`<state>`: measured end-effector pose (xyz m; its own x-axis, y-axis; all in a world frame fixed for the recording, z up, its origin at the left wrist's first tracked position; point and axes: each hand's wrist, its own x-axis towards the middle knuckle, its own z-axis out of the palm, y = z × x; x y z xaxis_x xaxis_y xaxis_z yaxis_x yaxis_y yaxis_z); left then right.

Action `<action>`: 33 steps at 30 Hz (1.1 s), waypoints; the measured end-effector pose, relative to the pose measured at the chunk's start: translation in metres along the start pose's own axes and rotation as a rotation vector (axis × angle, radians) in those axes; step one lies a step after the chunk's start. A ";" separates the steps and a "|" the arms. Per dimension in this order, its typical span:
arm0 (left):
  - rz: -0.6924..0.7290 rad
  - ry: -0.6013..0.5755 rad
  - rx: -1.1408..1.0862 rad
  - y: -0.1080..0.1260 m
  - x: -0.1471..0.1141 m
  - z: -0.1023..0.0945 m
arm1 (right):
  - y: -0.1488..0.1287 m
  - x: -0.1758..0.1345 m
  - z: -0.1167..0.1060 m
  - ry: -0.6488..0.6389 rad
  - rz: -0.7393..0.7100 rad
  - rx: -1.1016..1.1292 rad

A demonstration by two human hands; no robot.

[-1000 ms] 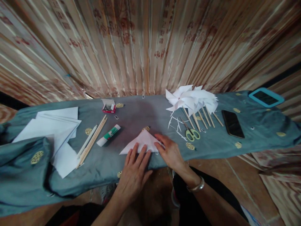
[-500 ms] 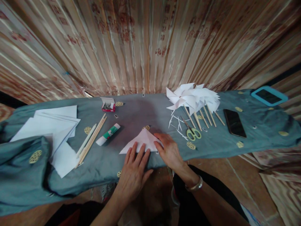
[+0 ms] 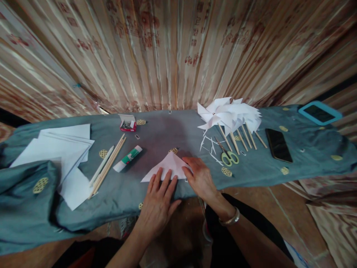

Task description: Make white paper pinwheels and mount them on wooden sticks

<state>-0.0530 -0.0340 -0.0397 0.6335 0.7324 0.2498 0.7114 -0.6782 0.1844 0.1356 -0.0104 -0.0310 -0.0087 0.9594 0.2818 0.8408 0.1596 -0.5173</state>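
Observation:
A sheet of white paper [image 3: 169, 163], folded into a triangle with its point away from me, lies on the cloth in front of me. My left hand [image 3: 159, 201] rests flat with spread fingertips on the triangle's near edge. My right hand [image 3: 201, 176] lies over the triangle's right corner, thumb and forefinger apart on the paper; its other fingers are mostly hidden. Left of the paper is a green and white glue stick [image 3: 127, 159]. Green-handled scissors [image 3: 230, 158] lie to the right of my right hand, beside thin paper strips [image 3: 212, 149].
White paper pinwheels [image 3: 223, 115] on wooden sticks lie at the back right. Beyond them are a black phone [image 3: 278, 145] and a blue-framed tablet [image 3: 320, 113]. At left are wooden sticks [image 3: 108, 166], a pencil-like white stick [image 3: 102, 166], white sheets [image 3: 67, 130] and a small red box [image 3: 128, 123].
The view has shifted very slightly. Both hands and the folded paper keep the same places.

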 end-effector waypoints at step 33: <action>0.052 -0.012 0.028 -0.003 0.001 -0.001 | -0.013 -0.032 -0.016 -0.069 -0.366 -0.203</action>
<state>-0.0548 -0.0314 -0.0390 0.6735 0.6968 0.2469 0.6854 -0.7137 0.1444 0.1335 -0.0472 -0.0201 -0.3574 0.8622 0.3589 0.8648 0.4507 -0.2214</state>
